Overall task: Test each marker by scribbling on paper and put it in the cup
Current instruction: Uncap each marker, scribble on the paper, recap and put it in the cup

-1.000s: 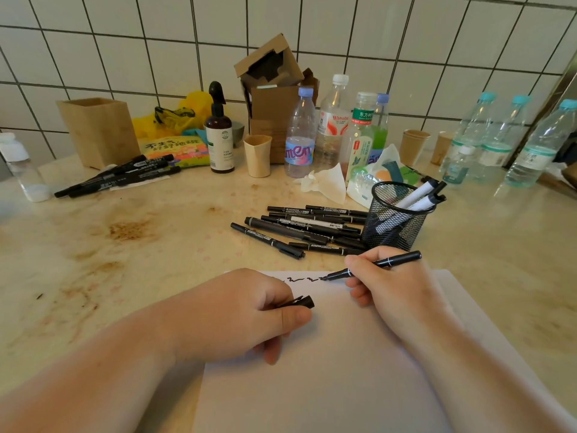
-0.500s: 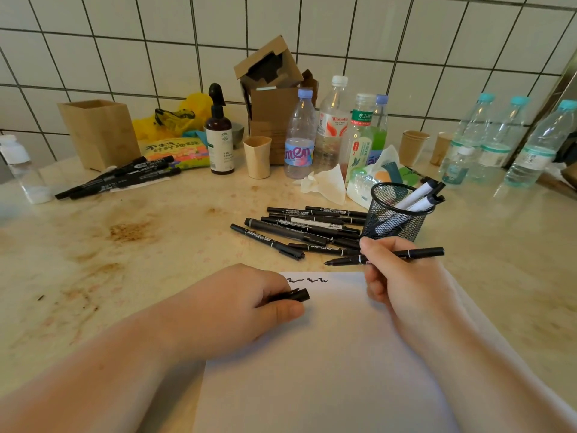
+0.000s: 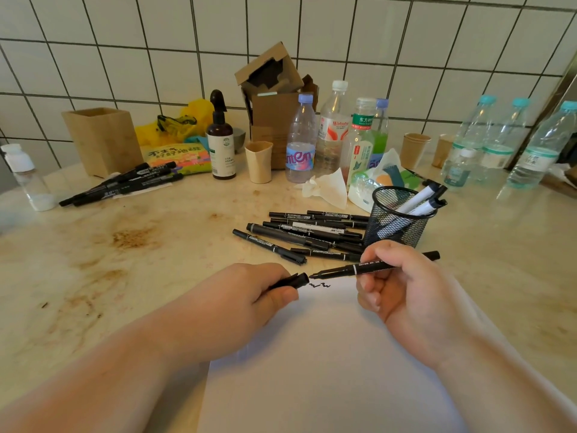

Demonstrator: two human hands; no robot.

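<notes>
My right hand (image 3: 402, 285) holds an uncapped black marker (image 3: 349, 270) level above the top of the white paper (image 3: 327, 354), tip pointing left. My left hand (image 3: 237, 304) pinches the marker's black cap (image 3: 292, 281), its open end a short gap from the tip. A short black scribble (image 3: 320, 285) shows on the paper just below them. Behind my right hand stands the black mesh cup (image 3: 398, 225) holding two white-bodied markers (image 3: 421, 201). A pile of black markers (image 3: 306, 232) lies left of the cup.
A second bunch of black markers (image 3: 125, 184) lies at the back left by a wooden box (image 3: 101, 139). Bottles (image 3: 331, 132), paper cups (image 3: 259, 160), a spray bottle (image 3: 222, 142), a cardboard box (image 3: 271, 89) and tissue (image 3: 327, 189) line the tiled wall. More water bottles (image 3: 505, 142) stand at right.
My right hand lifted the marker off the paper after scribbling and turned it level. Tip and cap have come close together, with my left hand raising the cap toward the tip.
</notes>
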